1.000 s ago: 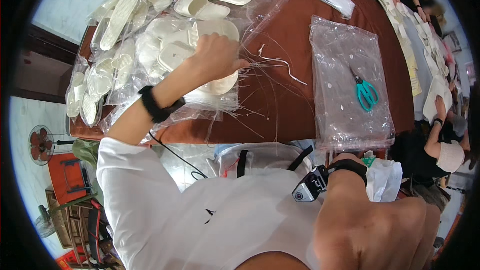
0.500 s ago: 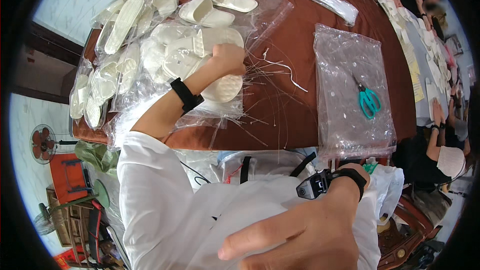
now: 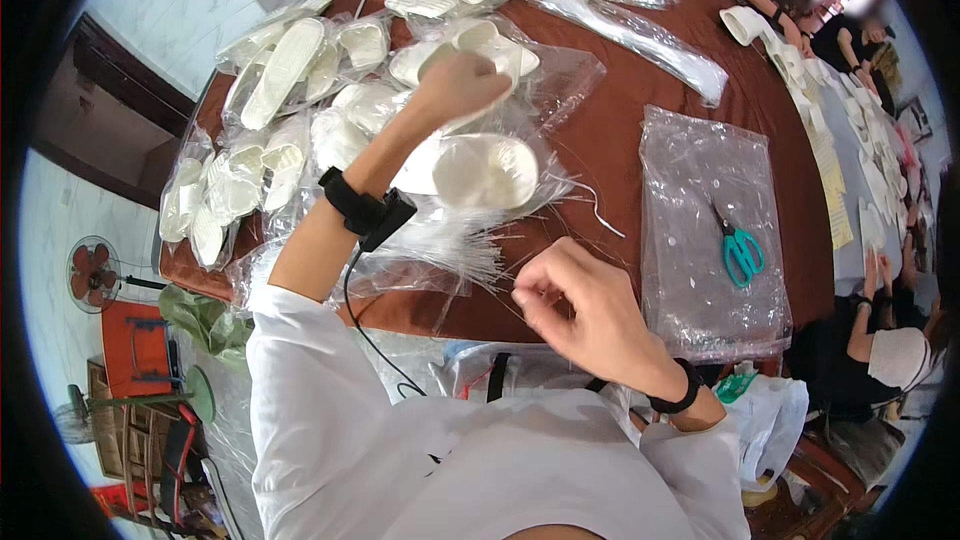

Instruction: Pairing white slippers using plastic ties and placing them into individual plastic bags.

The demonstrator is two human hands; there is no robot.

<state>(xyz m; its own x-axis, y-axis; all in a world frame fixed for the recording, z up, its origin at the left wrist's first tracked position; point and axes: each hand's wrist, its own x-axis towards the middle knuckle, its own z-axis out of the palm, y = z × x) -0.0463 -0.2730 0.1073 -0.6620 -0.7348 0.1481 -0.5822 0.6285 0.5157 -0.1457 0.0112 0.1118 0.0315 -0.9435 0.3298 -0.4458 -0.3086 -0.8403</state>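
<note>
while the left hand (image 3: 458, 88) reached far over the brown table (image 3: 640, 130), it closed on a white slipper (image 3: 478, 40) at the heap of white slippers (image 3: 300, 100) bagged in clear plastic, its fingers curled around the slipper's edge and its back turned to the camera. a black wrist strap (image 3: 362, 210) sat on that forearm, with a thin cable hanging from it toward the white shirt. just below the hand lay another white slipper (image 3: 485, 172), sole side up, on crumpled clear bags. the right hand (image 3: 580, 312) was held nearer the body, over the table's near edge, its thumb and forefinger pinched narrowly on thin clear plastic strands (image 3: 470, 250) that fanned out leftward from a loose bundle; the other fingers were folded in. a black band (image 3: 682, 392) circled that wrist. to the right, well apart from both hands, a pair of teal-handled scissors (image 3: 738, 250) lay on a flat stack of clear plastic bags (image 3: 700, 180). a long clear bag (image 3: 640, 35) stretched across the far side of the table. other people sat along the right side among more white pieces (image 3: 860, 120), and a small fan (image 3: 92, 270) stood on the floor at left.
</note>
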